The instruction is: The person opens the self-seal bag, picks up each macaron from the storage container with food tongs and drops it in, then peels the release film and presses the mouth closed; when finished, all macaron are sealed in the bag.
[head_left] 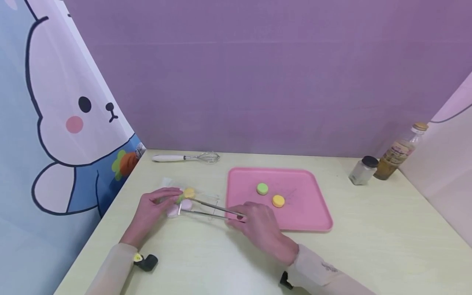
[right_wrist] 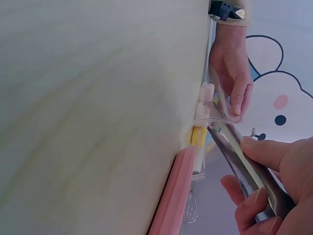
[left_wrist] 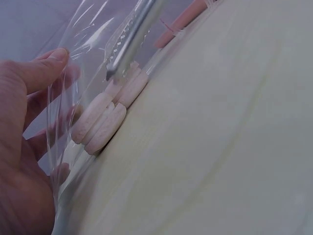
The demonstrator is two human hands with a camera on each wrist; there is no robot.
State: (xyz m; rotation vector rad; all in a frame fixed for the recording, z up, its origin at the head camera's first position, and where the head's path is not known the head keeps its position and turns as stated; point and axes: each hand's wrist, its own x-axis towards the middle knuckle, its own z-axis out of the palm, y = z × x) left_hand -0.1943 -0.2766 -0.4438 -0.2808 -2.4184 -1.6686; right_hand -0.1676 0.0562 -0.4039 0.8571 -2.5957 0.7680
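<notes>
Tbl w/ whisk behind bag

Wrist pics dim vs. head

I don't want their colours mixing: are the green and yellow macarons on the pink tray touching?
Apart. The head view shows bare tray between the green macaron and the yellow macaron.

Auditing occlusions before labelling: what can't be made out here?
Head: exact number of macarons in clear packaging; left hand and tongs partly cover them.
Head: wording on bottle; print too small.
Head: contents of jar; small and blurred.
Right wrist: rest of pink tray; cut off by bottom edge.
</notes>
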